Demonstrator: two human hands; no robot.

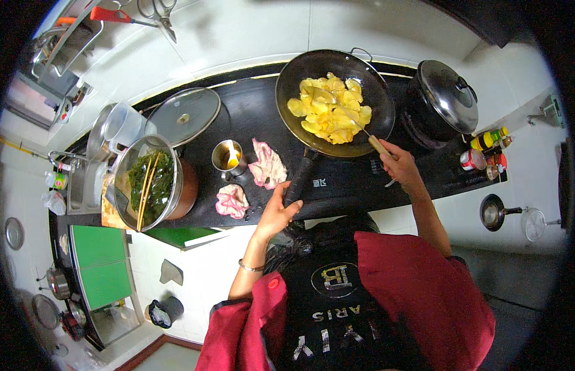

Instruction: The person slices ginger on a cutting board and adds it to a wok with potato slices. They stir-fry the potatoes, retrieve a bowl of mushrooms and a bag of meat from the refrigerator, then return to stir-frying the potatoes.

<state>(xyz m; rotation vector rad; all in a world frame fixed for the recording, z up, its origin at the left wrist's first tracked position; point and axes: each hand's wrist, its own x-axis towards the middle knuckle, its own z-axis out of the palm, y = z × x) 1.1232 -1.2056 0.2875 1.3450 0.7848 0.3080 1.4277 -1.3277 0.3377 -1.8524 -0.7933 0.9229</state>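
A black wok [294, 123] stands on the dark stove, holding sliced yellow food that looks like potato [336, 111]. My right hand [401, 162] is closed around the wooden handle of a metal spatula [378, 144], whose blade lies among the slices. My left hand [280, 211] is at the end of the wok's black handle [300, 178], thumb and fingers to either side of it. Left of that handle lie two crumpled pink-and-white cloths [269, 169], [232, 201]. Near them is a metal cup [228, 157] with yellow liquid and a white spoon in it.
Right of the wok stands a black lidded pot [422, 111]; seasoning bottles [489, 139] are beyond it. On the left, a bowl [173, 204] of dark green strands carries chopsticks [148, 190]. A glass lid [194, 104], a clear plastic container [125, 121] and a sink [76, 185] are behind it.
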